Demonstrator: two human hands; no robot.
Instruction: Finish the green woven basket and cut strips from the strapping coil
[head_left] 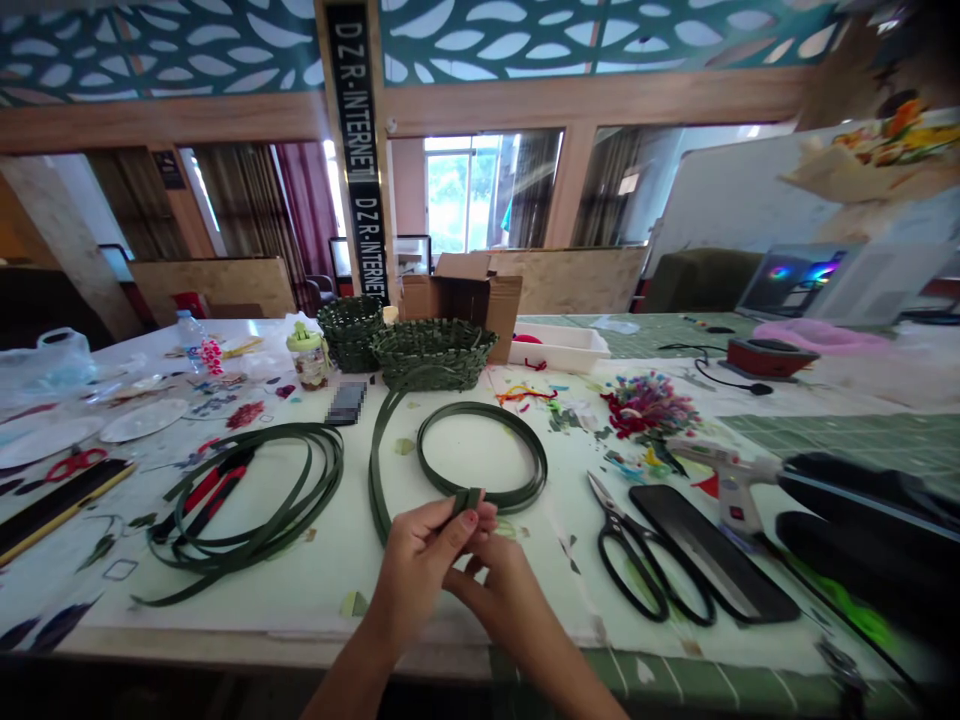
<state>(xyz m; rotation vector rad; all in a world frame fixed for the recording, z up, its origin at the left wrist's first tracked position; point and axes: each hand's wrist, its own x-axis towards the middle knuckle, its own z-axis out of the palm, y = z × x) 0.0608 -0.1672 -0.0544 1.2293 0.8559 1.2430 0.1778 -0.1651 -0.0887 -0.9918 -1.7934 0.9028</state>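
A dark green flat strap is coiled into a hoop (484, 455) on the white table cover, its long tail running back to a woven green basket (433, 352). My left hand (420, 560) pinches the hoop's near edge where the strap overlaps, fingers closed on it. My right hand (499, 585) sits just below and to the right, fingers curled against the same spot of strap. A second, looser coil of green strap (255, 505) lies to the left.
Black scissors (637, 550), a dark flat tray (712, 560) and a hot glue gun (731, 480) lie to the right. Red-handled pliers (214, 485) rest in the left coil. A cardboard box (465, 295), a second green basket (349, 330), a jar (309, 357) and coloured scraps (645, 405) stand farther back.
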